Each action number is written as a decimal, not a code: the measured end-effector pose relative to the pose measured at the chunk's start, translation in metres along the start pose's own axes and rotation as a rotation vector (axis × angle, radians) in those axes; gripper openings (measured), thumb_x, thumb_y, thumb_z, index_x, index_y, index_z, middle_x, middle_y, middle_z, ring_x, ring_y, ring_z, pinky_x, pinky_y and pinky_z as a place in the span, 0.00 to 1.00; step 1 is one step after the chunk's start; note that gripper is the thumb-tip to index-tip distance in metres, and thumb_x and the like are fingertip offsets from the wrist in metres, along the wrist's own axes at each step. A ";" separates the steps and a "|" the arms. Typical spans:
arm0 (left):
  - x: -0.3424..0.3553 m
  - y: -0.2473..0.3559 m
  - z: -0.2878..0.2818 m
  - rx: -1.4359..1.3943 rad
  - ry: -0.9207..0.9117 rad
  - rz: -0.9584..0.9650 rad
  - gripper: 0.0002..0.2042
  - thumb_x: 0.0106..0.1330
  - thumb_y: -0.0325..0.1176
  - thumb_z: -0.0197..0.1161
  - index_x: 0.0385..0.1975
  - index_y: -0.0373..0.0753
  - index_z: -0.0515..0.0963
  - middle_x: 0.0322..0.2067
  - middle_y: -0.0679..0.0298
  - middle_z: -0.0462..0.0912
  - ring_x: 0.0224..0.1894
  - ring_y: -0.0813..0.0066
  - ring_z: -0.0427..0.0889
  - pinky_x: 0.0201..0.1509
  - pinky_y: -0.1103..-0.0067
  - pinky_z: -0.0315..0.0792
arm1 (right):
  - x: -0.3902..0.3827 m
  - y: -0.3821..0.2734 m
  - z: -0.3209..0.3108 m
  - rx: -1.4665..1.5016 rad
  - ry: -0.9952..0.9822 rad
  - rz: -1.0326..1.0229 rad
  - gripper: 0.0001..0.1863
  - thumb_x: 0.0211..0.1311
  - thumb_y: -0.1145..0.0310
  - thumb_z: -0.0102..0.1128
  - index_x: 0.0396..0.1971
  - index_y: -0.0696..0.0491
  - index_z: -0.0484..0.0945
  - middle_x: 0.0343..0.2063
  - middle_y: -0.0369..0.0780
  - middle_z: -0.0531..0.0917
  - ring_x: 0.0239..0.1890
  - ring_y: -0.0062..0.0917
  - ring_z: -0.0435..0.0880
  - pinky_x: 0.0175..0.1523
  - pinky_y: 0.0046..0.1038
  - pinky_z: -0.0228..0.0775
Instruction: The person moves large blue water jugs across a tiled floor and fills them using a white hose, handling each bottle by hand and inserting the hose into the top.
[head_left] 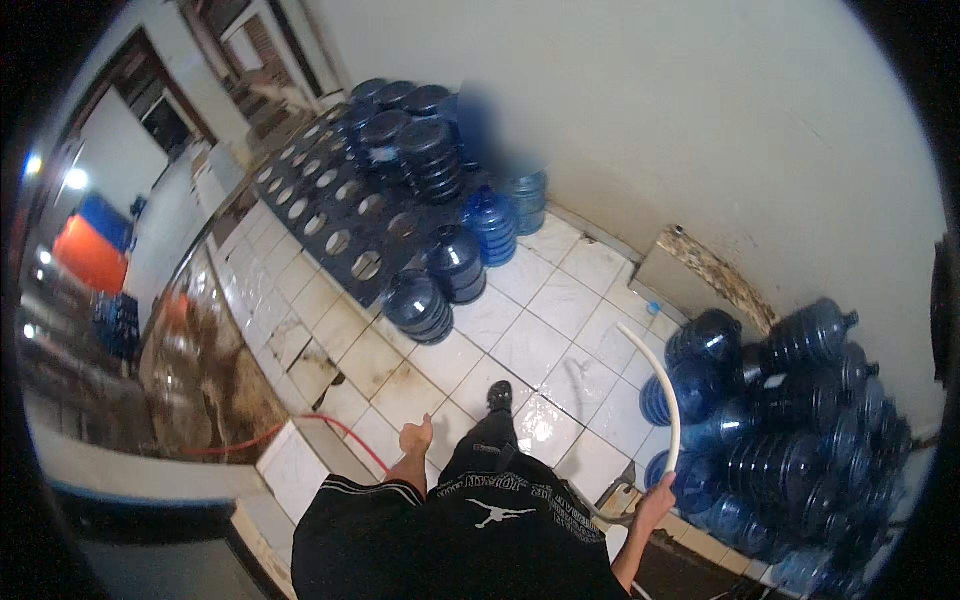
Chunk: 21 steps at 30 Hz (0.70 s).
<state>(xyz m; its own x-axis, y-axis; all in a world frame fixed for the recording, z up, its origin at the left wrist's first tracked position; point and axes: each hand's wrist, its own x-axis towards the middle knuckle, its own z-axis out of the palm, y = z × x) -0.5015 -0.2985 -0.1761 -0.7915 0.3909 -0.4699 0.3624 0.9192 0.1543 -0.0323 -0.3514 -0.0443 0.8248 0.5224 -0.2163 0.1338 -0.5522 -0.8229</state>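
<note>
Near the lower right, my right hand (654,496) grips a pale cream hose (669,400), whose free end rises over the tiles and curves toward the back. My left hand (416,437) hangs empty at the lower middle with fingers loosely apart, near a thin red hose (349,434) on the floor. My dark shoe (499,394) stands between them on the wet white tiles (533,328).
Large blue bottles (425,160) stand around a dark perforated rack (340,225) at the back. Several more (775,460) are stacked at the right. A stained ledge (710,280) lines the wall. A brown, dirty area (200,390) and a low tiled edge (290,465) are at the left.
</note>
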 end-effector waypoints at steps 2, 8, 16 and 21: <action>0.015 -0.023 -0.002 -0.040 0.005 -0.028 0.32 0.51 0.59 0.51 0.34 0.28 0.76 0.36 0.44 0.77 0.42 0.52 0.77 0.47 0.67 0.69 | -0.005 -0.028 0.025 -0.002 -0.131 -0.085 0.33 0.62 0.48 0.41 0.05 0.59 0.59 0.05 0.36 0.58 0.12 0.20 0.55 0.18 0.31 0.45; 0.096 -0.042 -0.009 -0.080 0.006 0.058 0.29 0.52 0.56 0.52 0.33 0.29 0.76 0.36 0.45 0.77 0.42 0.53 0.76 0.47 0.67 0.69 | -0.048 -0.130 0.126 -0.007 -0.384 -0.330 0.31 0.63 0.50 0.42 0.04 0.53 0.54 0.05 0.30 0.56 0.11 0.14 0.52 0.16 0.26 0.39; 0.287 0.066 -0.013 -0.209 -0.057 0.355 0.24 0.56 0.49 0.53 0.45 0.35 0.72 0.45 0.51 0.73 0.50 0.57 0.70 0.55 0.69 0.63 | -0.152 -0.205 0.284 0.008 -0.607 -0.184 0.29 0.64 0.55 0.43 0.04 0.50 0.56 0.05 0.28 0.58 0.10 0.11 0.51 0.16 0.20 0.38; 0.377 0.165 -0.027 -0.206 -0.076 0.349 0.34 0.47 0.45 0.64 0.54 0.38 0.60 0.47 0.49 0.69 0.49 0.52 0.69 0.53 0.65 0.64 | -0.207 -0.204 0.361 -0.131 -0.586 -0.195 0.27 0.64 0.55 0.42 0.05 0.50 0.56 0.05 0.28 0.58 0.09 0.11 0.53 0.15 0.20 0.40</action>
<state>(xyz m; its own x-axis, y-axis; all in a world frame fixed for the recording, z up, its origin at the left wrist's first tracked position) -0.7535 0.0015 -0.3046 -0.5969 0.6837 -0.4199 0.4906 0.7251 0.4833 -0.4284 -0.1126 -0.0214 0.3458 0.8701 -0.3513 0.3479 -0.4666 -0.8132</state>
